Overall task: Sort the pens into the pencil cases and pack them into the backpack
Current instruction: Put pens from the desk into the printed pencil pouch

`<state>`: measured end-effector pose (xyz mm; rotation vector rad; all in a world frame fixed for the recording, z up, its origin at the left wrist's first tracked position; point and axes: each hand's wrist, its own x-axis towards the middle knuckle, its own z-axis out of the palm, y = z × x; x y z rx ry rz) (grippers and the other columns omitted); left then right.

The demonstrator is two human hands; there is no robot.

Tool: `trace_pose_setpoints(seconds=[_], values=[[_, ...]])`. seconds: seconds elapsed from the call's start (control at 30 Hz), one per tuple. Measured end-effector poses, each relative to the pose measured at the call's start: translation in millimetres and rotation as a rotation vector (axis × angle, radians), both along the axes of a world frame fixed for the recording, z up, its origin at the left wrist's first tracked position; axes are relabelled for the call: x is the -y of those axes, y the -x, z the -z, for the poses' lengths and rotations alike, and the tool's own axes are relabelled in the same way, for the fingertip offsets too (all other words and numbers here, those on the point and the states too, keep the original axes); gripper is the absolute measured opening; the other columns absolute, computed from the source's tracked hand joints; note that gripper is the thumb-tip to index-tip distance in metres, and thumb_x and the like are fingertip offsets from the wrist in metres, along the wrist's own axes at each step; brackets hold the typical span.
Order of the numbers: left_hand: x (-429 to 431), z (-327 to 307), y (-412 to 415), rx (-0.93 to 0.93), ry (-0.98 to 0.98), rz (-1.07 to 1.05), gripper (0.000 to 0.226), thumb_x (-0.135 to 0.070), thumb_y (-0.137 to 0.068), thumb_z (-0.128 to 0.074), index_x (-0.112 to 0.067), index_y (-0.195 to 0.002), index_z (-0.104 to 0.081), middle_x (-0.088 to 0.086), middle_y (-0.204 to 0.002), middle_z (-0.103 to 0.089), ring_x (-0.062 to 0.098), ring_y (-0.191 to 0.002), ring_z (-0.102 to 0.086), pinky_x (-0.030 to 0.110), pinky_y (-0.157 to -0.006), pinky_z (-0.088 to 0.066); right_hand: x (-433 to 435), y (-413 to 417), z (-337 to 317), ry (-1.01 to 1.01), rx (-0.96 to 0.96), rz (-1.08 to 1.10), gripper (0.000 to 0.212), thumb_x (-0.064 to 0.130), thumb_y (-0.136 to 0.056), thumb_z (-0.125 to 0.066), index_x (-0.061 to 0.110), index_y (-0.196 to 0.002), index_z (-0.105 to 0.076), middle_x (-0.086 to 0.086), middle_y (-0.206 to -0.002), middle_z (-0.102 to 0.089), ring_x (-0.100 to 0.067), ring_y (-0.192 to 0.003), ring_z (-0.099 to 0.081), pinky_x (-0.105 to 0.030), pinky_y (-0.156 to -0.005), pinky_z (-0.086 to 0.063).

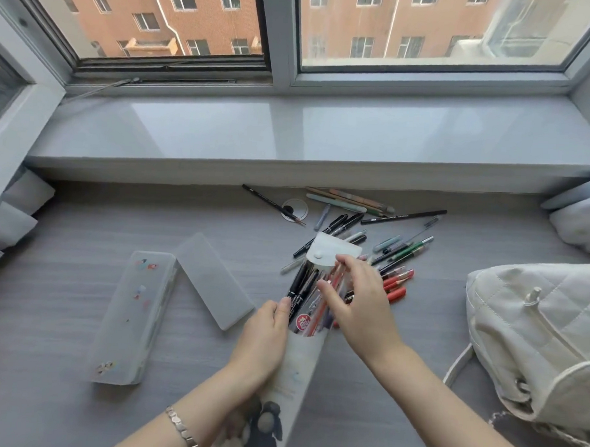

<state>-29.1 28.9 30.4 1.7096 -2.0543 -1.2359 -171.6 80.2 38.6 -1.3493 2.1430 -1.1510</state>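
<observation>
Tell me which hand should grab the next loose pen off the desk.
Right. The left hand grips the pouch pencil case, steadying it. The right hand pinches pens at its mouth, right beside the loose pens on the desk.

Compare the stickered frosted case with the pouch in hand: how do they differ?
The frosted rectangular plastic case with stickers lies flat on the desk, untouched; the pale soft pouch is gripped by the left hand. The case is a rigid box; the pouch has an open snap flap with pens sticking out. Both are pale with cartoon pictures.
</observation>
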Motion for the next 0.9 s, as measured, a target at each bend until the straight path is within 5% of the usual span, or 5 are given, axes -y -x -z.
trace_pose_setpoints(seconds=[0.2, 0.27, 0.37, 0.57, 0.9], values=[[3, -8, 2, -0.029, 0.056, -0.022, 0.045, -0.037, -0.099, -0.028, -0.005, -0.081, -0.053, 0.005, -0.08, -0.061, 0.025, -0.081, -0.054, 0.034, -0.07, -0.036, -1, 12, 18, -0.106, -0.415, -0.131, 0.062, 0.049, -0.085, -0.037, 0.006, -0.127, -0.054, -0.012, -0.131, -0.054, -0.022, -0.127, -0.031, -0.04, -0.105, -0.028], [4, -8, 1, -0.029, 0.072, -0.008, 0.046, -0.039, -0.099, -0.028, -0.003, -0.084, -0.053, 0.01, -0.083, -0.064, 0.027, -0.084, -0.056, 0.037, -0.073, -0.041, -1, 21, 16, -0.082, -0.316, -0.156, 0.063, 0.052, -0.083, -0.039, 0.013, -0.131, -0.05, -0.009, -0.138, -0.045, -0.019, -0.13, -0.022, -0.037, -0.108, -0.021], [7, -7, 1, -0.001, 0.078, -0.019, 0.047, -0.04, -0.099, -0.026, -0.004, -0.087, -0.054, 0.01, -0.086, -0.065, 0.028, -0.086, -0.057, 0.038, -0.077, -0.042, -3, 34, 11, -0.016, -0.023, 0.16, 0.04, 0.036, -0.09, -0.048, 0.012, -0.122, -0.054, -0.005, -0.116, -0.054, -0.022, -0.112, -0.047, -0.026, -0.094, -0.035], [9, -1, 4, 0.043, 0.05, -0.028, 0.048, -0.04, -0.099, -0.025, -0.006, -0.088, -0.056, 0.005, -0.088, -0.064, 0.026, -0.088, -0.056, 0.035, -0.076, -0.04, -13, 49, 42, -0.745, 0.016, 0.283, 0.034, 0.022, -0.087, -0.049, 0.011, -0.118, -0.04, -0.02, -0.109, -0.06, -0.038, -0.1, -0.057, -0.038, -0.079, -0.044], [2, 1, -5, 0.102, 0.06, 0.028, 0.047, -0.041, -0.099, -0.026, -0.006, -0.086, -0.054, 0.004, -0.083, -0.062, 0.025, -0.083, -0.056, 0.033, -0.07, -0.037, -21, 54, 42, -0.502, 0.284, 0.477, 0.038, 0.007, -0.077, -0.056, 0.008, -0.11, -0.038, -0.013, -0.086, -0.06, -0.035, -0.075, -0.062, -0.036, -0.067, -0.05]])
